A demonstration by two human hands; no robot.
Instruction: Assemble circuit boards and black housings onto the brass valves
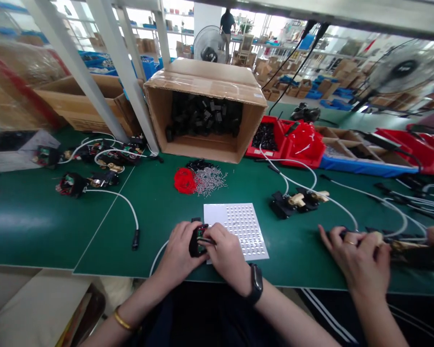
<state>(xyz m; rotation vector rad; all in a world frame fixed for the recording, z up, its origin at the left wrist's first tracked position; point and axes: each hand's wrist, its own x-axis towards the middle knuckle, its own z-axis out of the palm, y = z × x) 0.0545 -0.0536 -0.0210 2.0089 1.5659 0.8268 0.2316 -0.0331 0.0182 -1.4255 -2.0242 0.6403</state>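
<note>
Near the table's front edge, my left hand (178,250) grips a black housing (194,243) with a green circuit board inside. My right hand (226,250) is over the housing's open side, its fingers pinched on a thin dark tool (206,240) whose tip is at the board. A white cable (158,256) runs down beside my left wrist. Partly under my right hand lies a white sheet (244,226) with rows of small silvery dots. Behind it are a pile of small metal pins (210,180) and a red ring-shaped bundle (184,180).
A cardboard box (206,79) of black parts stands at the back. Red bins (304,144) and a blue divided tray (369,164) line the right rear. Cabled assemblies (72,185) lie left, others (284,205) right. A co-worker's hand (365,260) works at the right.
</note>
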